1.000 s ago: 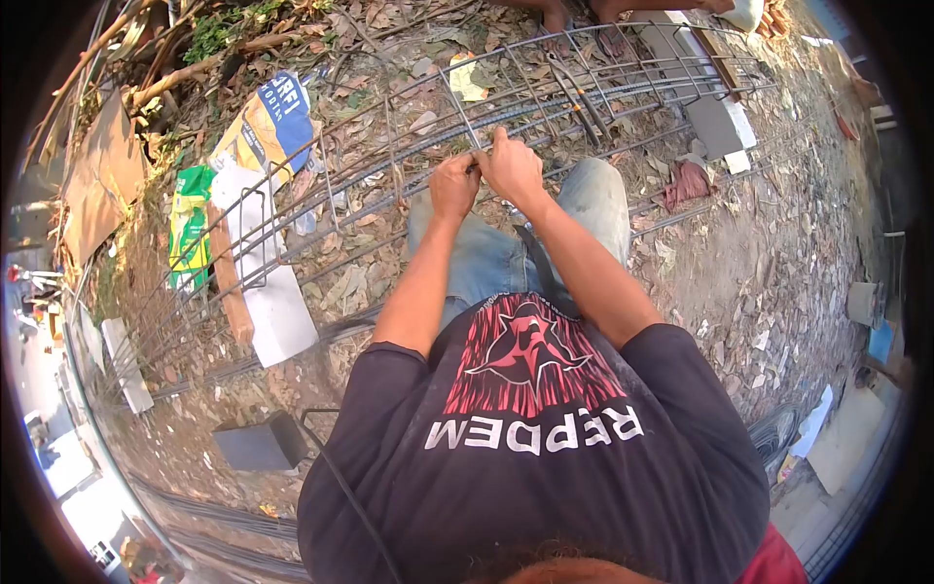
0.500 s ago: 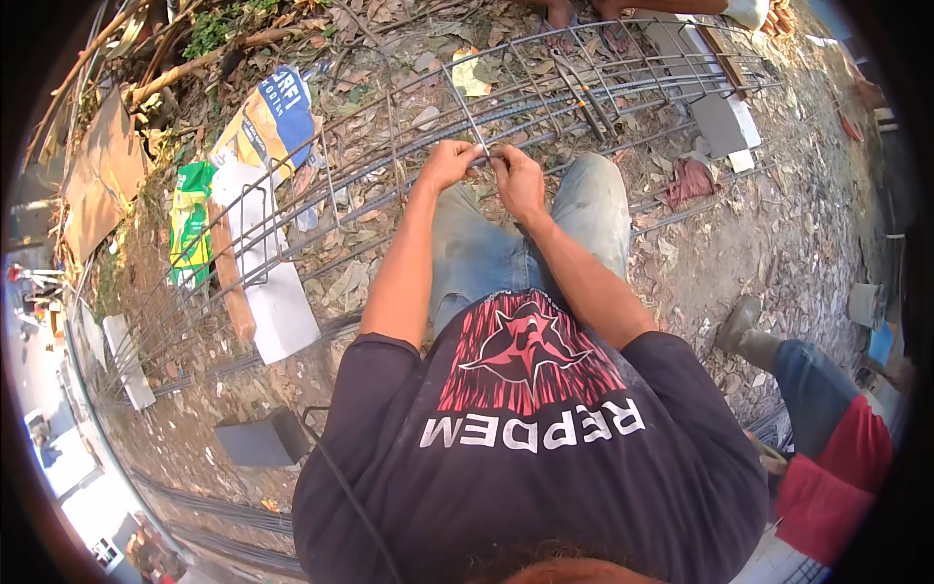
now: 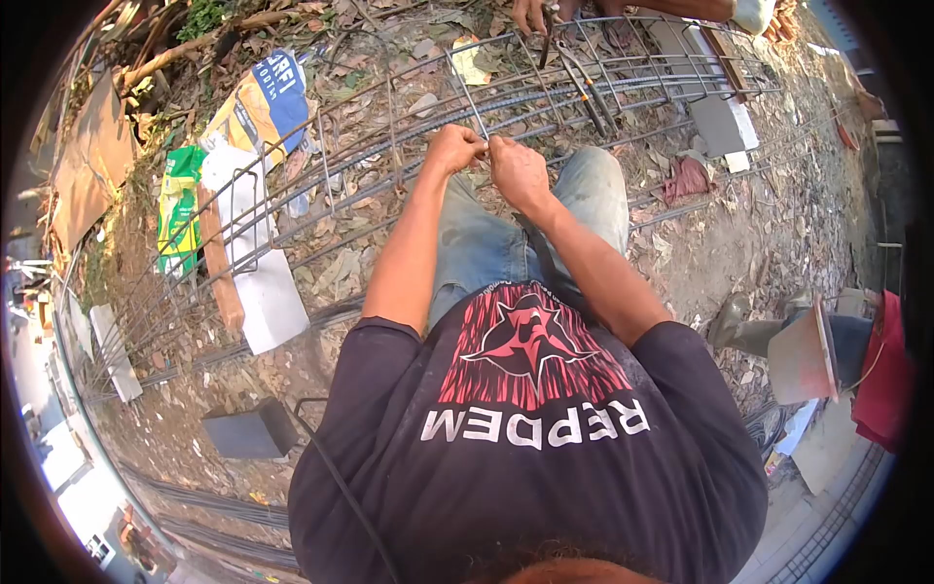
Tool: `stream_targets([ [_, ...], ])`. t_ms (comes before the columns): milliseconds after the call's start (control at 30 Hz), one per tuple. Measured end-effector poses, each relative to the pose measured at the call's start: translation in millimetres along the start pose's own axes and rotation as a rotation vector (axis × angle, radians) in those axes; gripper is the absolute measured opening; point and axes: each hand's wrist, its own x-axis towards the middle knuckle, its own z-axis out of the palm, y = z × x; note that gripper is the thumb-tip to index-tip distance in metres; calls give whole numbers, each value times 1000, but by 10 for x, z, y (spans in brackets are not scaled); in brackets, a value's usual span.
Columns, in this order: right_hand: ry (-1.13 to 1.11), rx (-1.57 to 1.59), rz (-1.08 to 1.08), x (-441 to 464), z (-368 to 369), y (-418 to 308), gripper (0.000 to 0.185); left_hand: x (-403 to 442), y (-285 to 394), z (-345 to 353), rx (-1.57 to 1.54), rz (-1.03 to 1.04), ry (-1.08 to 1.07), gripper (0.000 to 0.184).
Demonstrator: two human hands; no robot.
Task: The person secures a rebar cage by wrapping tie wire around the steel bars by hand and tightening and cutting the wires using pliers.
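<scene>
My left hand (image 3: 455,151) and my right hand (image 3: 520,173) meet at the near side of a steel rebar cage (image 3: 375,185), at the lower end of a pale stirrup bar (image 3: 467,92). The fingers of both are pinched together; whatever lies between them is too small or hidden to name. Below my right wrist a dark strip (image 3: 545,255) shows over the jeans; I cannot tell what it is. Long-handled pincers (image 3: 584,92) with orange marks lie across the cage, right of my hands.
Across the cage another person's hand (image 3: 533,16) holds a dark tool (image 3: 547,41). At right a person in boots stands beside a pale pan (image 3: 804,356). A grey block (image 3: 251,428), a white board (image 3: 268,302), a green bag (image 3: 182,209) and a blue-yellow bag (image 3: 268,102) lie around.
My hands have shifted slightly up, the right hand turning more knuckles-up. The other person's hand has appeared with a dark tool. The pan has come into view at right, and the red cloth has moved.
</scene>
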Motion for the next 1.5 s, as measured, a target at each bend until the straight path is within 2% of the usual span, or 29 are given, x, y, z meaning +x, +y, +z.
stream_targets([
  [33,1,-34,-26,52,-80,-13,14,-17,19,-9,2,13,-11,23],
  [67,-76,-47,145,83,-161,-32,17,-36,37,-15,2,25,-19,23],
  [167,-133,13,401,36,-76,4,18,56,-121,57,-61,35,7,23],
  [200,-165,101,436,30,233,232,20,53,-134,50,-63,25,12,24],
  [267,-491,868,701,96,287,478,21,58,-131,76,-67,8,15,26],
  [367,-657,1285,722,28,68,581,28,-116,139,-33,-97,-35,-29,28],
  [433,-599,1010,660,46,-289,286,30,-31,110,-28,-88,-61,-58,41],
  [467,-565,799,523,91,-347,317,32,-49,176,-41,-80,-106,-50,45],
  [500,-301,537,357,139,-329,477,33,-73,216,-49,-71,-153,-45,48],
  [533,-41,271,185,213,-399,608,35,-54,173,-35,-73,-102,-29,52],
  [567,66,273,296,327,-524,769,33,-15,157,-13,-50,-98,-26,51],
  [600,210,13,290,422,-643,906,36,4,149,-2,-27,-94,-22,50],
  [633,271,-66,294,503,-728,1071,44,1,159,-7,-3,-92,-17,49],
  [700,254,-171,311,605,-808,1407,56,-34,171,9,13,-119,12,47],
  [767,57,-175,391,665,-799,1717,60,-12,174,7,22,-124,19,46],
  [867,-40,-258,359,729,-817,1784,61,80,37,48,93,-93,33,50],
  [967,-22,-492,166,702,-963,1508,60,31,21,50,142,-106,10,53],
  [1033,-55,-340,203,803,-837,1623,53,52,8,69,87,-119,4,53],
  [1100,-100,-243,274,904,-755,1708,48,88,-31,81,166,-132,5,52],
  [1167,-18,-215,290,917,-776,1715,42,167,-81,91,279,-120,34,53],
  [1233,-15,-174,333,841,-885,1711,41,143,-38,61,181,-113,-26,56],
  [1267,37,-95,282,730,-878,1755,35,140,-30,55,122,-112,-46,57],
  [1367,9,535,459,90,-1472,967,29,117,71,58,40,-114,-34,57],
  [1467,92,879,318,-320,-1321,936,23,81,53,69,67,-100,-18,57],
  [1500,6,692,289,-405,-1305,904,20,41,34,67,64,-110,-22,58],
])
